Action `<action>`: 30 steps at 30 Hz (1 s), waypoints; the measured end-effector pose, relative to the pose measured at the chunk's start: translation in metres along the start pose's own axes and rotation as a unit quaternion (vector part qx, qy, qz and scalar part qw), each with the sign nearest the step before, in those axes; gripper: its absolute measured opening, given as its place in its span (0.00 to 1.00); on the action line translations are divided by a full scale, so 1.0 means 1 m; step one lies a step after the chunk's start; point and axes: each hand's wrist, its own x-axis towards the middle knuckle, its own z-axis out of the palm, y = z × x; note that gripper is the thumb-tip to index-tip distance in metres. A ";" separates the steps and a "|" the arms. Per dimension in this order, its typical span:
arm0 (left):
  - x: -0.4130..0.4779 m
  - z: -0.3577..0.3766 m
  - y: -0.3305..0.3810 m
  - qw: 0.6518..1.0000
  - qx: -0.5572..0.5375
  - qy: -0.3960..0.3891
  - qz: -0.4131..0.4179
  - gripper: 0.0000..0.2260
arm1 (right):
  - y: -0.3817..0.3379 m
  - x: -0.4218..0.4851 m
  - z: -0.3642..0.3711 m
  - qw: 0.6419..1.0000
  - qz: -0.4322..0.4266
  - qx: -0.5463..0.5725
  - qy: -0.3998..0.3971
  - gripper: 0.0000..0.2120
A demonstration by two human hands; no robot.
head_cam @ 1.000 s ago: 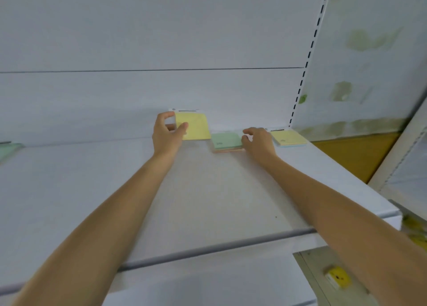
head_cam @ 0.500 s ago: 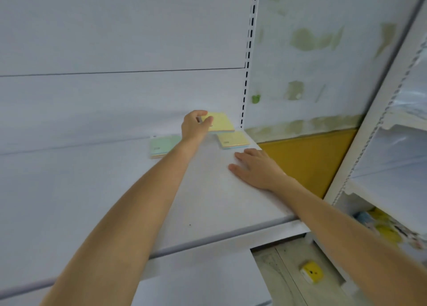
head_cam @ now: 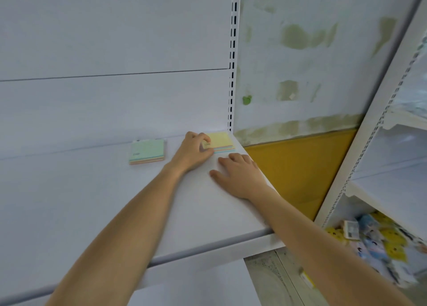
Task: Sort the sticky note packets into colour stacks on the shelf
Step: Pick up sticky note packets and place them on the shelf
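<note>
Yellow stack point(head_cam: 222, 140) of sticky note packets at the back right corner of the shelf point(head_cam: 208, 215), hard against the back panel point(head_cam: 115, 106) and just beside the slotted post point(head_cam: 233, 51). Thin orange and blue layers showing along its near edge.

Left hand point(head_cam: 193, 150) at the stack's near left corner, fingers point(head_cam: 203, 136) curled over the left edge, thumb tucked against the near side, gripping that corner. Small white label visible between the fingertips. Rest of the yellow top uncovered to the right of the fingers.

Right hand point(head_cam: 239, 177) palm down on the bare shelf, just in front of the yellow stack, fingers point(head_cam: 233, 158) straight and slightly spread, holding nothing. Fingertips near the stack's front edge; touching or not, impossible to say.

Green stack point(head_cam: 147, 152) left of the left hand, apart from it, also against the back panel, with a pinkish layer at the bottom.

Beyond the post, a wall point(head_cam: 323, 63) with green patches over a yellow board point(head_cam: 298, 167). At far right, a neighbouring rack point(head_cam: 369, 143) with blurred bright packets point(head_cam: 381, 243) on a low shelf.
</note>
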 end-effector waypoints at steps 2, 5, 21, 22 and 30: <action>0.000 0.001 -0.003 1.000 0.023 -0.009 0.016 0.15 | 0.001 -0.001 0.000 1.000 0.000 -0.001 -0.002 0.24; -0.001 0.001 0.000 0.999 0.037 -0.003 0.027 0.17 | 0.001 -0.001 0.000 1.000 -0.002 -0.001 -0.001 0.24; -0.044 -0.091 -0.001 0.965 0.204 0.147 0.073 0.18 | -0.036 -0.003 -0.007 0.995 -0.102 -0.006 0.016 0.24; -0.052 -0.103 -0.008 0.964 0.206 0.156 0.063 0.18 | -0.050 -0.003 -0.005 0.993 -0.116 -0.011 0.017 0.24; -0.170 -0.215 -0.113 0.961 0.206 0.180 -0.039 0.18 | -0.236 -0.033 0.035 0.969 -0.246 0.001 0.003 0.24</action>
